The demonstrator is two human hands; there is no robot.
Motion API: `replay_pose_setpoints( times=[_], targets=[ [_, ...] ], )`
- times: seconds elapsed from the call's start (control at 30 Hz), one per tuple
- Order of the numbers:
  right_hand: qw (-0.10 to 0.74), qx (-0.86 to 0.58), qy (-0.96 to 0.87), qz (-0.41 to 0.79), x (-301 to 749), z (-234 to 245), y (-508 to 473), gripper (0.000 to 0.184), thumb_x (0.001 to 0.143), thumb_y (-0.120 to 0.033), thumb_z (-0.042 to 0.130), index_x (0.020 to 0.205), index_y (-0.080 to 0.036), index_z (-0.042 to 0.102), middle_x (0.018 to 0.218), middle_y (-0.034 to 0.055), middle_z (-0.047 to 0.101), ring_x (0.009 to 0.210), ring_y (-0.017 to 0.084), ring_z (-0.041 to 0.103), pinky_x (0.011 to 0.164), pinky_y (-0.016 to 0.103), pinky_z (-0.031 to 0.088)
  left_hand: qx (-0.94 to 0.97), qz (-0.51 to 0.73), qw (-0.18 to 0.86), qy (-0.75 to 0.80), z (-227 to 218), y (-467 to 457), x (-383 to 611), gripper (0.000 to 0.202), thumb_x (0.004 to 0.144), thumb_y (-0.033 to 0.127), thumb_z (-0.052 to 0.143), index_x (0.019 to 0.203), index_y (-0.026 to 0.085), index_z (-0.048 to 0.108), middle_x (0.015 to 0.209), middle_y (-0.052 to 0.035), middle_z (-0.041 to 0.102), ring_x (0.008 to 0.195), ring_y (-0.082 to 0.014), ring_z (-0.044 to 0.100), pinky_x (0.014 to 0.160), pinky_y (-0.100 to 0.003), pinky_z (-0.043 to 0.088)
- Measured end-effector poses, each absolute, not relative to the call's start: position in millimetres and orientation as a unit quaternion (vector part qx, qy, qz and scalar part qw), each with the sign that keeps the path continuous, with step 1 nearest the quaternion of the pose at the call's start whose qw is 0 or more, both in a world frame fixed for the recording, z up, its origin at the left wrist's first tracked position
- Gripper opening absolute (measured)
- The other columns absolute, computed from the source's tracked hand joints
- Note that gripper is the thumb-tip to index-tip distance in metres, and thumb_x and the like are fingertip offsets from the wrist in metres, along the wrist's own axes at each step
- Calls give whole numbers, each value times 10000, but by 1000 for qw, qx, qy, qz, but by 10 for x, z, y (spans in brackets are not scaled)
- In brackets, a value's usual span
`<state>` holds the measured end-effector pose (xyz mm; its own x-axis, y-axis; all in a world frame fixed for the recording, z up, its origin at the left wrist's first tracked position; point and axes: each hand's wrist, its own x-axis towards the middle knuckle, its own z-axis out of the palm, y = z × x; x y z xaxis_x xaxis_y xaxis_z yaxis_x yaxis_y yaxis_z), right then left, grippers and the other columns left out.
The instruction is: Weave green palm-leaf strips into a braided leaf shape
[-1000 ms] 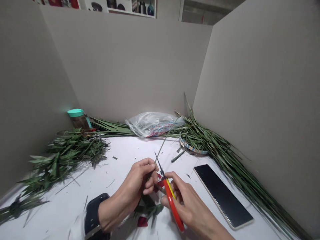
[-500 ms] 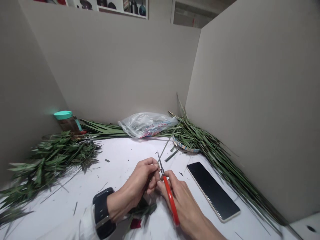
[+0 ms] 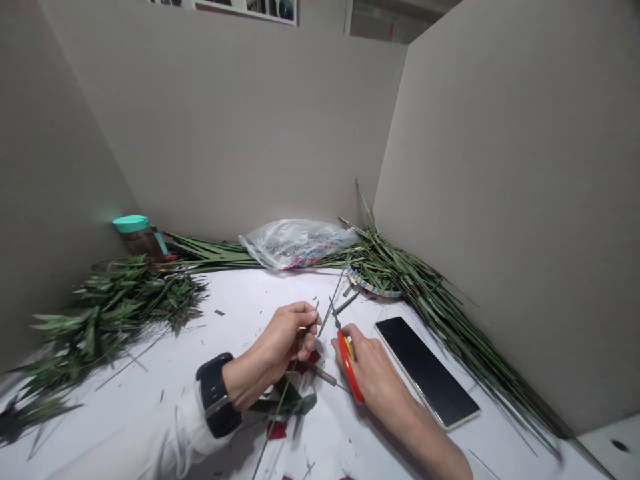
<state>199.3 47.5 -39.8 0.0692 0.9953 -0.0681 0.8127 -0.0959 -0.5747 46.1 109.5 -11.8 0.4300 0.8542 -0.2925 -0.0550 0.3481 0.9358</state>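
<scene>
Scissors (image 3: 350,370), red-handled: right hand (image 3: 373,377) clenched round handles, blades tipped up beside leaf strip (image 3: 336,293). Leaf strip: over table (image 3: 240,300) centre, pinched between left hand (image 3: 283,340) fingertips close to blades, seemingly to steady it. Phone (image 3: 425,370) lies right, clear of both; leaf pile (image 3: 110,313) left.

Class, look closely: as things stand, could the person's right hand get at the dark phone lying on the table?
Probably yes: the phone lies just beside the right hand with bare table between, though that hand holds red scissors.
</scene>
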Motion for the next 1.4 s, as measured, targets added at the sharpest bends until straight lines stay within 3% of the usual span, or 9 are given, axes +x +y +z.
replay_pose_setpoints(
  times=[0.2,0.37,0.6,0.7,0.8,0.97,1.17,1.27,1.4],
  targets=[
    [112,-729,-654,166,2037,-352,492,310,962,-330,606,1227,-170,588,1223,95,620,1022,243,643,845,446,557,470,335,727,372,35,967,215,158,971,245,571,860,133,587,591,89,472,356,-24,309,303,-143,238],
    [111,-731,-659,139,2027,-400,463,309,960,-326,610,1228,-173,588,1232,93,616,1027,242,641,852,447,555,470,334,739,350,69,753,107,76,950,194,565,892,144,559,618,74,511,361,-18,253,314,-143,172],
    [304,-640,-668,227,2064,-285,434,214,951,-281,588,1118,-159,642,1145,94,658,1035,241,629,924,438,500,488,344,727,338,116,586,110,151,860,219,605,957,167,501,607,28,615,359,-11,244,356,-146,153],
    [386,-541,-661,348,1991,-197,370,211,937,-329,539,973,-166,668,868,47,705,780,186,663,737,313,532,505,337,717,343,71,549,192,192,821,235,636,928,188,483,584,40,612,337,-19,271,343,-153,167],
    [448,-476,-625,427,1919,-144,296,236,902,-365,553,805,-166,636,653,-1,630,603,146,593,588,258,482,524,320,709,347,46,527,272,196,806,246,647,903,200,483,586,45,611,324,-31,322,325,-154,181],
    [551,-440,-552,445,1960,-132,222,246,871,-365,641,725,-175,588,632,-32,552,570,109,498,552,231,401,550,285,692,370,89,447,207,140,829,284,631,854,187,534,673,-6,672,358,-64,447,347,-179,301],
    [661,-418,-462,417,2036,-114,161,242,899,-338,643,729,-197,543,637,-55,504,572,93,441,547,207,368,576,253,646,433,209,303,-174,236,831,351,661,715,156,594,644,-37,661,459,-91,484,427,-187,326],
    [698,-397,-424,417,2020,-97,160,230,880,-329,655,724,-197,549,653,-50,506,587,96,448,551,203,390,632,247,554,482,286,282,-361,313,825,431,645,652,172,617,612,-19,616,479,-112,457,445,-210,324],
    [745,-383,-371,401,2018,-73,177,161,864,-307,654,771,-196,584,692,-38,552,615,95,491,562,189,421,745,278,323,513,338,266,-573,313,883,441,582,669,221,638,585,2,576,518,-145,465,481,-224,348]
  ],
)
